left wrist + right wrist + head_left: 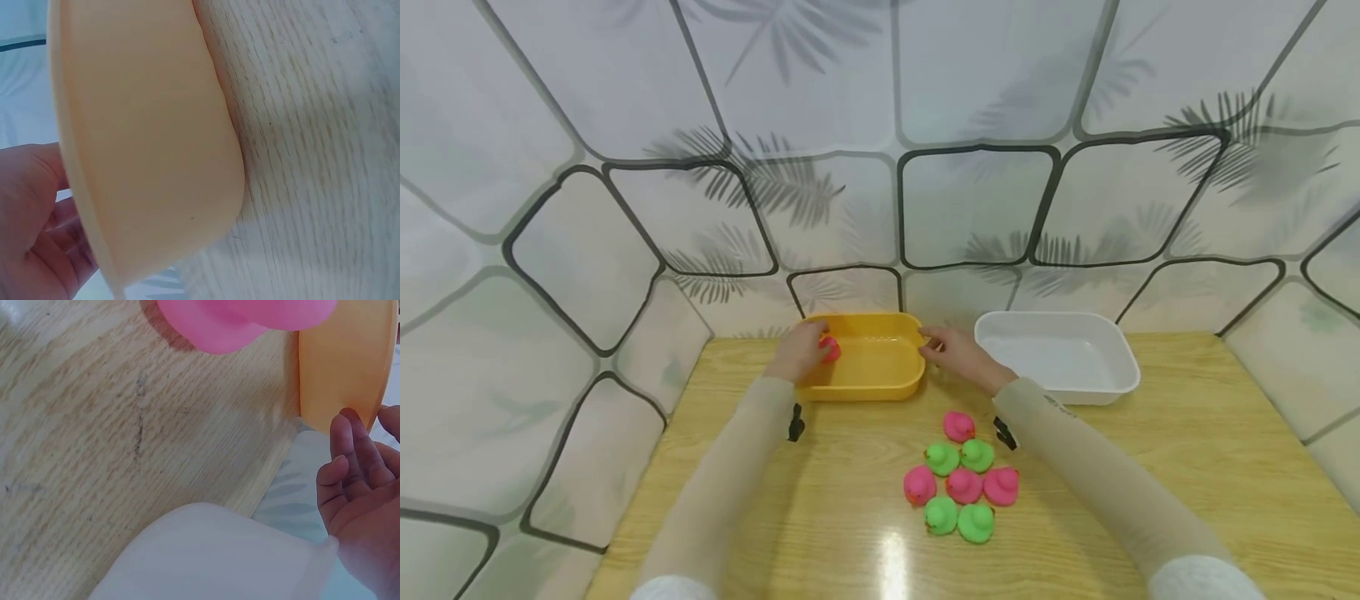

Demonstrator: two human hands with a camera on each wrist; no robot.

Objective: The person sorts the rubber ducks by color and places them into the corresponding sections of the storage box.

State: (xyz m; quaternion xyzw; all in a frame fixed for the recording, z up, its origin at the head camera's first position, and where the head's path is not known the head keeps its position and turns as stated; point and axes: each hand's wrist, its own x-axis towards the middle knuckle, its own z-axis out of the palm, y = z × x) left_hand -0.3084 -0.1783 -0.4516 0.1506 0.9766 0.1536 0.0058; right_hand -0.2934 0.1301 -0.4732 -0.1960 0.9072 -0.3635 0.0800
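A yellow basin (872, 392) stands near the back of the table. My left hand (799, 353) reaches over its left end, with thumb and fingers around a small pink rubber duck (831, 349) inside it. In the left wrist view the basin's wall (150, 137) hides that hand's fingertips and the duck. My right hand (957, 354) pinches the basin's right rim, the thumb at the edge and fingertips against the outer wall (344, 369), as the right wrist view shows.
A white basin (1060, 392) stands to the right, beneath my right forearm's far side. In front lie several pink ducks (964, 485) and green ducks (976, 523) in a close group. A patterned wall (977, 208) rises behind the wooden table (835, 500).
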